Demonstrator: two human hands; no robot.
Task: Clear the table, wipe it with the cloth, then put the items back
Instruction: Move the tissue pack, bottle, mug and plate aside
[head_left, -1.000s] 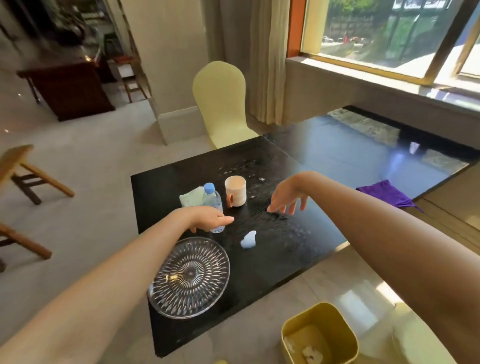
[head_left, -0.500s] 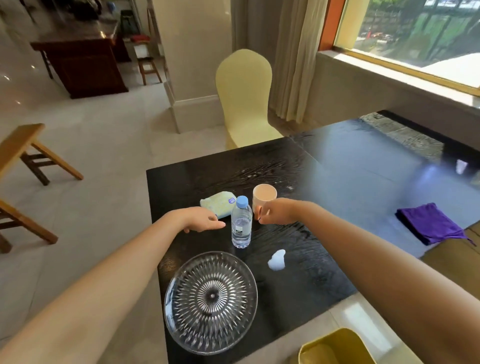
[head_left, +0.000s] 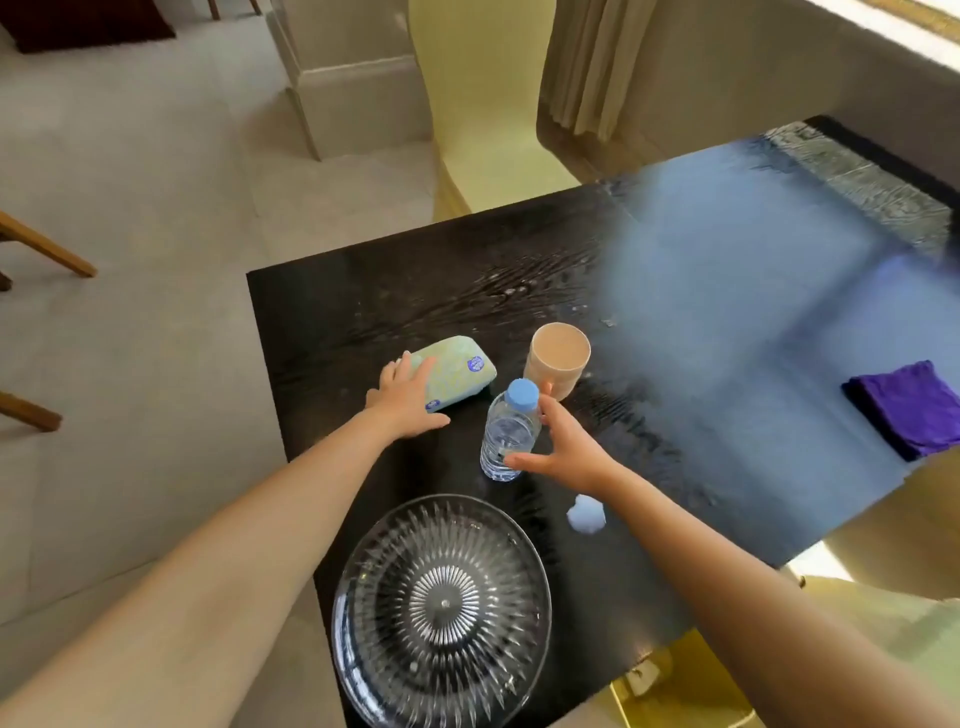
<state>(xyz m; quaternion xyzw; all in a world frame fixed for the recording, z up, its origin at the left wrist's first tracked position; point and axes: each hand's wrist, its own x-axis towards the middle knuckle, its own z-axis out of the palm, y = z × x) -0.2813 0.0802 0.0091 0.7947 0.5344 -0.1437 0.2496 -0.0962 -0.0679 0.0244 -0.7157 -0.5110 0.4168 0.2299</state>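
Note:
On the black table (head_left: 363, 301) lie a pale green tissue pack (head_left: 457, 371), a beige cup (head_left: 558, 358), a clear water bottle with a blue cap (head_left: 509, 431), a cut-glass plate (head_left: 441, 613) and a small white crumpled scrap (head_left: 586, 514). My left hand (head_left: 405, 397) rests flat on the near end of the tissue pack, fingers spread. My right hand (head_left: 563, 447) is open around the bottle's right side, thumb near its base, fingers by the cap, not closed on it. A folded purple cloth (head_left: 909, 408) lies at the table's right edge.
A pale yellow chair (head_left: 478, 104) stands at the table's far side, with curtains (head_left: 587, 57) behind it. Wooden chair legs (head_left: 47, 249) show at the left. Something yellow (head_left: 675, 691) sits on the floor below the table's near corner.
My left hand moved forward onto the tissue pack. My right hand left the cup and came to the bottle's right side. The view has tilted down and closer.

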